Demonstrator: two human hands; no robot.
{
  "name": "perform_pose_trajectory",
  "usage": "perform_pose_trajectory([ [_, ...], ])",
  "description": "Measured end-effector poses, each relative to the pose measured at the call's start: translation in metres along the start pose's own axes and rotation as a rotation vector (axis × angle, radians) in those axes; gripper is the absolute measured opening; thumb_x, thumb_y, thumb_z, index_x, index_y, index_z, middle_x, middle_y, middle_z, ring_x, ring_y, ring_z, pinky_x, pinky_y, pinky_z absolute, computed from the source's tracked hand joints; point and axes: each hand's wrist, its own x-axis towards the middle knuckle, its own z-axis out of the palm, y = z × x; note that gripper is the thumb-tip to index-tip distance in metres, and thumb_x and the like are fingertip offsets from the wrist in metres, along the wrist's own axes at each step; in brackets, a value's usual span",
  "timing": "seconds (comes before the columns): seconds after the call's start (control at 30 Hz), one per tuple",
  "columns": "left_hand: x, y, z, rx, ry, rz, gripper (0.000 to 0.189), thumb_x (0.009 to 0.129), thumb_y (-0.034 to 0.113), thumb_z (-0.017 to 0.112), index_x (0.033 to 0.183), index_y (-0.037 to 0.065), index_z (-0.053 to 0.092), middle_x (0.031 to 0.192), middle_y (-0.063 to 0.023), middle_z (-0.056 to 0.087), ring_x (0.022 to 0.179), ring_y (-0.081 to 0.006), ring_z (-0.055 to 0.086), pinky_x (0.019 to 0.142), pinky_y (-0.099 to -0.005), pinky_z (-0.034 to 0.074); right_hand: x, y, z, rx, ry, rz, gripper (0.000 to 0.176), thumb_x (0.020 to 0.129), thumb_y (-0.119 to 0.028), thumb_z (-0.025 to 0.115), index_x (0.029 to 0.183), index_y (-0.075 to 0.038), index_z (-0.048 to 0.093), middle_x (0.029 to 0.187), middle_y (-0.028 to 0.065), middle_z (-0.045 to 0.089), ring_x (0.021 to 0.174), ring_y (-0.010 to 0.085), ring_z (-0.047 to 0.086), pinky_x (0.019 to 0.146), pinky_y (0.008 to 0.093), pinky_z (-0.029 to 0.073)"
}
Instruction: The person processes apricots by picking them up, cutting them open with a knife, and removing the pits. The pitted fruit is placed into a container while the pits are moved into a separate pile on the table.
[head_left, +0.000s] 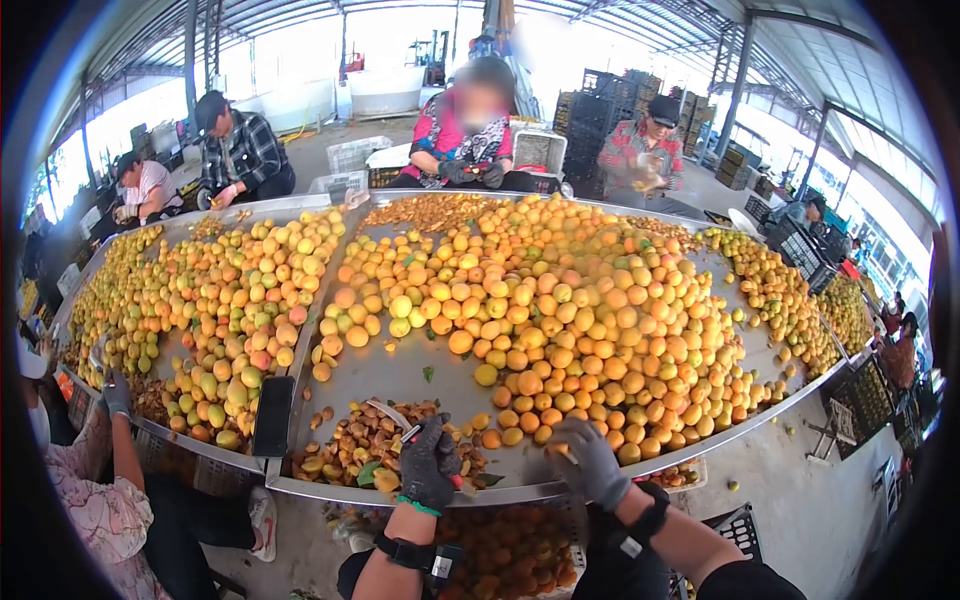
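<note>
My left hand [428,465], in a dark grey glove, is closed around a small knife [388,412] with a pale curved blade pointing up and left. A bit of its red handle shows at the lower side of the hand. Beneath the blade lies a heap of apricot pits and scraps [350,440] with a few green leaves. My right hand [590,465], gloved too, is at the near edge of the apricot pile [620,340]. Its fingers are smeared by motion, so whether they hold an apricot cannot be told.
A metal sorting table [400,375] with raised rims carries more apricots [240,320] beyond a divider. A black phone [272,415] lies on the rim at left. Several people sit around it; one in a plaid shirt [255,150] works opposite. A crate [530,560] of apricot pieces stands below.
</note>
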Motion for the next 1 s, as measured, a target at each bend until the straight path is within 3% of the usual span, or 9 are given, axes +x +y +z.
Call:
perform_pose_trajectory([
  [0.1,-0.005,-0.012,-0.006,-0.021,-0.031,-0.054,0.016,0.091,0.020,0.063,0.102,0.009,0.063,0.061,0.0015,0.050,0.041,-0.0088,0.036,0.037,-0.0244,0.028,-0.036,-0.021,0.001,0.104,-0.030,-0.012,0.022,0.078,-0.012,0.066,0.100,-0.012,0.065,0.112,0.0068,0.061,0.112,0.0302,0.055,0.094,0.0410,0.045],
  [0.2,-0.021,-0.030,-0.016,-0.011,-0.025,-0.103,0.015,0.091,0.022,0.063,0.101,0.010,0.063,0.060,0.0014,0.049,0.041,-0.0089,0.036,0.037,-0.0245,0.027,-0.057,-0.038,0.012,0.039,-0.108,-0.096,0.020,0.083,-0.017,0.063,0.102,-0.013,0.063,0.121,0.0050,0.056,0.119,0.0293,0.049,0.095,0.0437,0.043],
  [0.27,-0.035,-0.038,-0.019,0.016,-0.023,-0.105,0.015,0.092,0.023,0.063,0.100,0.011,0.062,0.060,0.0013,0.049,0.041,-0.0090,0.036,0.038,-0.0245,0.028,-0.058,-0.050,0.011,-0.105,-0.239,-0.270,0.020,0.084,-0.019,0.061,0.103,-0.015,0.064,0.120,0.0041,0.056,0.119,0.0294,0.049,0.094,0.0429,0.044],
  [0.5,-0.077,-0.049,-0.047,0.312,-0.065,-0.134,0.019,0.093,0.022,0.060,0.105,0.006,0.061,0.062,-0.0013,0.049,0.043,-0.0118,0.039,0.040,-0.0256,0.031,-0.056,-0.061,-0.007,0.022,-0.256,-0.358,0.022,0.085,-0.023,0.058,0.105,-0.014,0.061,0.116,0.0037,0.056,0.116,0.0283,0.051,0.093,0.0404,0.045],
  [0.57,-0.084,-0.048,-0.052,0.299,-0.070,-0.147,0.020,0.093,0.022,0.060,0.106,0.006,0.061,0.063,-0.0012,0.049,0.043,-0.0121,0.039,0.040,-0.0259,0.032,-0.041,-0.073,-0.027,-0.082,-0.571,-0.435,0.022,0.086,-0.028,0.057,0.102,-0.012,0.060,0.108,0.0061,0.057,0.108,0.0295,0.054,0.090,0.0403,0.047],
  [0.67,-0.084,-0.052,-0.069,0.233,-0.106,-0.188,0.022,0.094,0.022,0.059,0.107,0.005,0.061,0.064,-0.0011,0.049,0.044,-0.0123,0.039,0.040,-0.0264,0.033,-0.029,-0.100,-0.067,-0.150,-0.761,-0.413,0.025,0.086,-0.032,0.057,0.099,-0.011,0.059,0.101,0.0084,0.059,0.102,0.0298,0.056,0.086,0.0413,0.048],
  [0.83,-0.088,-0.055,-0.073,0.240,-0.052,-0.203,0.020,0.095,0.022,0.057,0.105,0.005,0.061,0.063,0.0006,0.048,0.046,-0.0116,0.040,0.040,-0.0272,0.033,-0.056,-0.108,-0.063,-0.123,-0.731,-0.466,0.027,0.088,-0.035,0.055,0.100,-0.012,0.059,0.102,0.0094,0.061,0.098,0.0315,0.059,0.079,0.0440,0.051],
  [0.9,-0.077,-0.063,-0.087,0.264,-0.081,-0.213,0.018,0.090,0.021,0.065,0.102,0.008,0.064,0.067,0.0025,0.049,0.049,-0.0089,0.042,0.042,-0.0240,0.033,-0.076,-0.106,-0.054,-0.091,-0.762,-0.471,0.028,0.088,-0.036,0.055,0.101,-0.012,0.059,0.102,0.0097,0.061,0.095,0.0323,0.061,0.076,0.0446,0.052],
  [1.0,-0.085,-0.068,-0.076,0.226,-0.119,-0.164,0.014,0.090,0.020,0.065,0.099,0.009,0.065,0.065,0.0045,0.048,0.050,-0.0074,0.042,0.043,-0.0225,0.032,-0.092,-0.104,-0.048,-0.161,-0.933,-0.429,0.028,0.089,-0.038,0.054,0.102,-0.014,0.059,0.106,0.0102,0.062,0.091,0.0339,0.063,0.075,0.0451,0.052],
])
